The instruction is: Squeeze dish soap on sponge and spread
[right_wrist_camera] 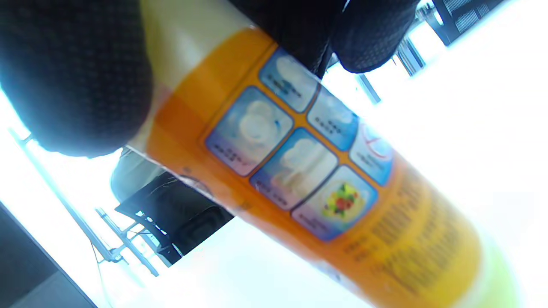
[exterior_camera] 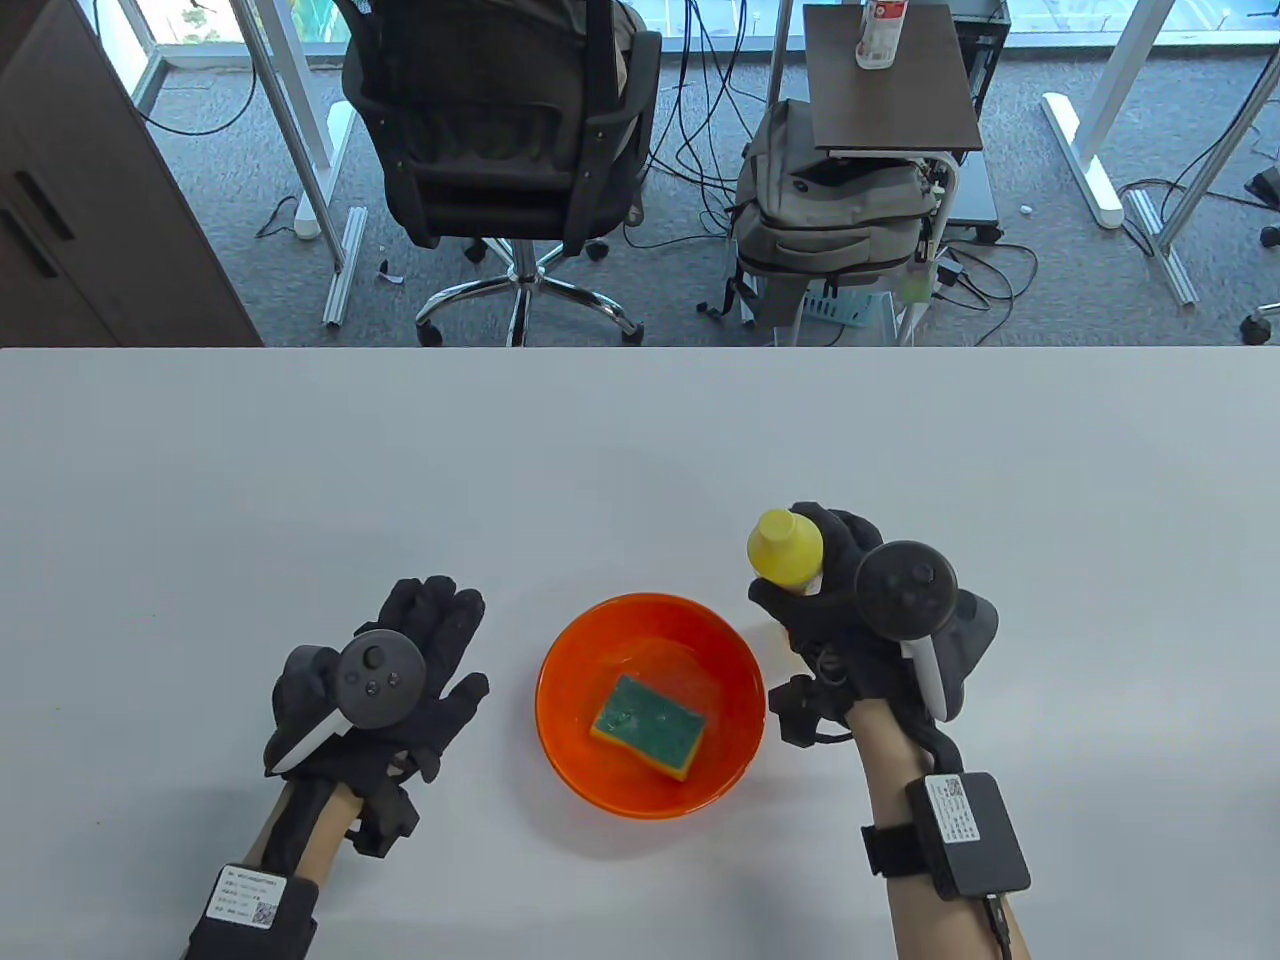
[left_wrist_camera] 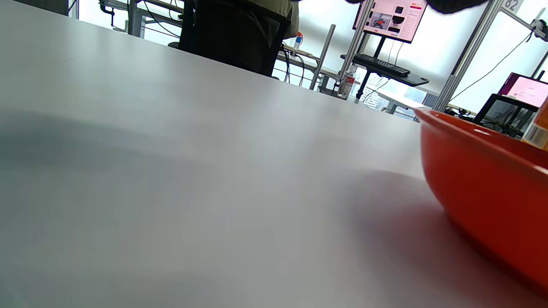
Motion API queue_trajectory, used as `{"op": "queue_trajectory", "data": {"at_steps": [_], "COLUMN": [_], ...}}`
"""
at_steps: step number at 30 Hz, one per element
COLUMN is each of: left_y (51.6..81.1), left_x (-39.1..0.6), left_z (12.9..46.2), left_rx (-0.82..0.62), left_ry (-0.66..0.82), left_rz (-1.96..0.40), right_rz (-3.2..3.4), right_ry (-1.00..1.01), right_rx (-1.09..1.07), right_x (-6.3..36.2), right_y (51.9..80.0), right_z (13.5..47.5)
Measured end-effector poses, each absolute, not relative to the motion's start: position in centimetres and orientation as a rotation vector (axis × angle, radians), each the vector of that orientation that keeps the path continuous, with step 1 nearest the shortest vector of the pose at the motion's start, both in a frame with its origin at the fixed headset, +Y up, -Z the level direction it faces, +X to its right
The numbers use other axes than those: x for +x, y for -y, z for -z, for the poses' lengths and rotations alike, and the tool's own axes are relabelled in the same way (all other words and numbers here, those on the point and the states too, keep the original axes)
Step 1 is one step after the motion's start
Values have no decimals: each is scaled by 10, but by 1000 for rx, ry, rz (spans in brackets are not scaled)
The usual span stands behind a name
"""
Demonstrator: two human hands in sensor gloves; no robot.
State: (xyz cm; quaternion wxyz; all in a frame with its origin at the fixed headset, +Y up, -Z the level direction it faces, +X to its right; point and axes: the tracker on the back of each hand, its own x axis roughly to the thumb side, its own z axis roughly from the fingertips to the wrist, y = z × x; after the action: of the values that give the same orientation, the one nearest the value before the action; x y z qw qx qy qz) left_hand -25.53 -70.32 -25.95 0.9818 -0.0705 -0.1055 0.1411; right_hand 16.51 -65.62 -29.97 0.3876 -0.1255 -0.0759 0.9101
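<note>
Right hand [exterior_camera: 850, 610] grips the yellow-capped soap bottle [exterior_camera: 786, 548] beside the orange bowl [exterior_camera: 570, 700] | sponge [exterior_camera: 648, 726] inside the bowl | left hand [exterior_camera: 385, 685] on the table [exterior_camera: 300, 480], we think flat, fingers spread

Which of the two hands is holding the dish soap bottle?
The right hand grips the dish soap bottle beside the orange bowl. The left hand holds nothing and lies flat on the table.
</note>
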Motion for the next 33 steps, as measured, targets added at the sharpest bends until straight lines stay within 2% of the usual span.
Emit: {"op": "queue_trajectory", "data": {"at_steps": [6, 19, 27, 33], "left_y": [712, 716, 713, 706], "left_x": [-267, -264, -264, -262], "left_z": [263, 264, 260, 254], "left_rx": [-166, -175, -134, -75], "left_ry": [172, 161, 145, 146], "left_rz": [-279, -258, -241, -239], "right_rz": [-1984, -2025, -2241, -2593], "right_ry": [38, -27, -41, 42], "right_rx": [-332, -295, -213, -113], "right_x": [162, 132, 137, 155], "right_y": [666, 684, 683, 684], "right_z": [334, 366, 353, 313]}}
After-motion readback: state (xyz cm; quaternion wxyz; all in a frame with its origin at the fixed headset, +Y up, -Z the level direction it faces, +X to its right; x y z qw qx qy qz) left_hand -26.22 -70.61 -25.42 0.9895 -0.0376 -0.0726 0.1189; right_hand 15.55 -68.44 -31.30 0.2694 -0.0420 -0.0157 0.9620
